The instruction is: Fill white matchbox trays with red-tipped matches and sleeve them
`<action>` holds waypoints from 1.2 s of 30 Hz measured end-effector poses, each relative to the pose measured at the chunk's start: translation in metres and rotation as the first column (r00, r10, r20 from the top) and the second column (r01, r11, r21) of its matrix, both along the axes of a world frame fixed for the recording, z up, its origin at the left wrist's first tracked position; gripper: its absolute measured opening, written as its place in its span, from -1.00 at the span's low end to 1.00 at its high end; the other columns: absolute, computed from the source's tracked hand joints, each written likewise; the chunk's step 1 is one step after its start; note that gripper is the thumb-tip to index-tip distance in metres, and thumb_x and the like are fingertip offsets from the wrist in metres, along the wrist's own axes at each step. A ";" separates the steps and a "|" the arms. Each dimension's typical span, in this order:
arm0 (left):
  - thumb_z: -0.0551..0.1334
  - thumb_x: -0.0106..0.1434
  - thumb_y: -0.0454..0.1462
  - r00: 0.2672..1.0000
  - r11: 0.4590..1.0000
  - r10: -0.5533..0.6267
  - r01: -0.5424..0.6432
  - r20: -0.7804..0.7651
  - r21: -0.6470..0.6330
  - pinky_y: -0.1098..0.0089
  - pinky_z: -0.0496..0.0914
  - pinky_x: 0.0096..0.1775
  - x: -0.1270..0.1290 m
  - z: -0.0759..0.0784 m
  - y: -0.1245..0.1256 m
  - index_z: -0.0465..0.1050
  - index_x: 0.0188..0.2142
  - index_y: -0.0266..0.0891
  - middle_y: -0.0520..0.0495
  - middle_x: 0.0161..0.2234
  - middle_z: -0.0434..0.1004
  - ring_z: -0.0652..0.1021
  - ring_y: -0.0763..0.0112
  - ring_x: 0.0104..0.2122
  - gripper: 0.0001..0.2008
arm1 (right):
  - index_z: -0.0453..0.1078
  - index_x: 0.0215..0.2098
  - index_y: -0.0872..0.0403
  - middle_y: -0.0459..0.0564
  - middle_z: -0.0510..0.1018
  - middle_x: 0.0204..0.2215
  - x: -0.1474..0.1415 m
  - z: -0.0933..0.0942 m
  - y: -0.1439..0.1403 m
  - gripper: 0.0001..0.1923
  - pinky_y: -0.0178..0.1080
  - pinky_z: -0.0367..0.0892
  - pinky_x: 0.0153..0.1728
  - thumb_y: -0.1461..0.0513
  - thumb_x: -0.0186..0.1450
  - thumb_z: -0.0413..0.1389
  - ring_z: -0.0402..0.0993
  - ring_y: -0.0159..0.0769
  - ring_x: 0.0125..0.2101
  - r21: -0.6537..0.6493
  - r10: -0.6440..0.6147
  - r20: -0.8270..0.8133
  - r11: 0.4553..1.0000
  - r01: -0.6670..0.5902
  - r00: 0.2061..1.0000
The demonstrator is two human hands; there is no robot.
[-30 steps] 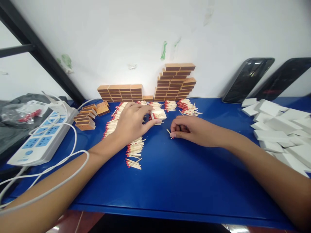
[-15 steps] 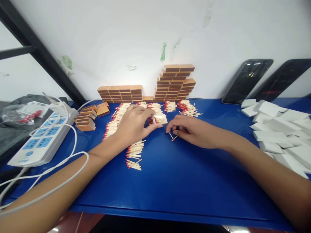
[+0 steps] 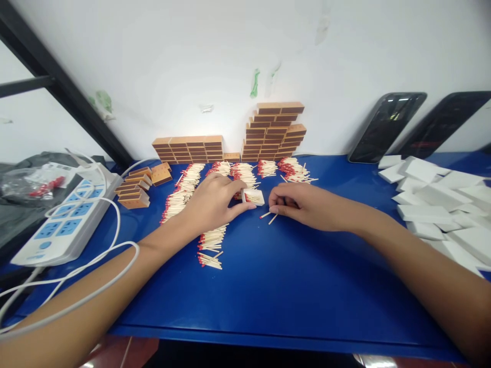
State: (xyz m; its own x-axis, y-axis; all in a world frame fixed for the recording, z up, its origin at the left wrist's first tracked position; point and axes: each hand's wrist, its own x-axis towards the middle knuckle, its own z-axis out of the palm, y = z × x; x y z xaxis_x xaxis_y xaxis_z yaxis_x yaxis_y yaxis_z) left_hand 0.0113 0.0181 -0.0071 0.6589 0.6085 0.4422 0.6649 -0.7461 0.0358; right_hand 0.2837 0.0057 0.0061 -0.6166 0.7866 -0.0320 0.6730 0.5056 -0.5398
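Observation:
My left hand (image 3: 218,202) is closed around the left end of a small white matchbox tray (image 3: 258,197), which has red-tipped matches inside. My fingers hide that end of it. Just to the right, my right hand (image 3: 293,201) pinches a matchstick (image 3: 264,215) between thumb and forefinger, its red head pointing left. A second matchstick (image 3: 272,219) lies on the blue table beneath those fingertips. Loose matches (image 3: 175,203) spread in rows to the left of and behind my left hand, and a small bunch of matches (image 3: 209,259) lies in front of it.
Brown matchboxes (image 3: 187,149) are stacked along the wall, with a taller stack (image 3: 268,134) beside them. More boxes (image 3: 134,188) sit at left by a white power strip (image 3: 63,220) with looping cables. White trays (image 3: 437,194) pile up at right before two phones (image 3: 388,128) leaning on the wall.
My right fingers have lifted slightly and now pinch one matchstick, its head swung left. The tray in my left hand has tilted a little, showing more of its inside.

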 end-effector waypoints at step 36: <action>0.29 0.43 0.09 0.997 1.000 0.018 -0.020 -0.071 -0.023 0.15 0.46 -0.08 -0.001 0.000 0.000 0.56 0.05 -0.25 -0.19 -0.20 0.66 0.65 0.06 -0.17 -0.53 | 0.33 -0.32 0.00 -0.05 0.54 -0.40 -0.013 -0.005 -0.007 -0.70 -0.22 0.10 -0.39 0.01 0.50 0.05 0.36 -0.27 -0.42 0.127 -0.080 0.083 0.990 0.069 0.993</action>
State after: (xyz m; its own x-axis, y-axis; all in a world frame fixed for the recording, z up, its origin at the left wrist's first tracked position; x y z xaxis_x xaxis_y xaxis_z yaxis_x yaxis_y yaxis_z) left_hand 0.0107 0.0178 -0.0073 0.6766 0.6307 0.3802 0.6803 -0.7329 0.0053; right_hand 0.2705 -0.0018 0.0008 -0.5556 0.8313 0.0168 0.7530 0.5117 -0.4137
